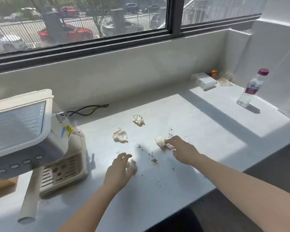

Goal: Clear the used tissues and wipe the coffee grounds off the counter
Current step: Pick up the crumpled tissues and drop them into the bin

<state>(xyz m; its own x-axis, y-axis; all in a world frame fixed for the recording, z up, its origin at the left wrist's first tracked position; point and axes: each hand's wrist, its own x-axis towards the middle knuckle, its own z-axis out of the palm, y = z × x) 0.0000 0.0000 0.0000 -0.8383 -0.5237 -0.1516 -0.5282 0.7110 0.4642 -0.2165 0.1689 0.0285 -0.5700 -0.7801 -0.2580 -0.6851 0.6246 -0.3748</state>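
Note:
Several crumpled white tissues lie on the pale counter (199,124). My left hand (118,169) rests over the nearest tissue (131,166), fingers curled around it. My right hand (182,149) reaches onto another tissue (161,141), its fingertips touching it. Two more tissues lie free farther back, one in the middle (119,135) and one toward the wall (138,120). Dark coffee grounds (151,156) are scattered between and around my hands, with another patch (170,133) behind my right hand.
A cream coffee machine (23,131) with a drip tray stands at the left, its black cord (89,109) trailing behind. A water bottle (253,87), white boxes (204,81) and a small orange item (214,73) sit at the back right. The counter's front edge runs diagonally at right.

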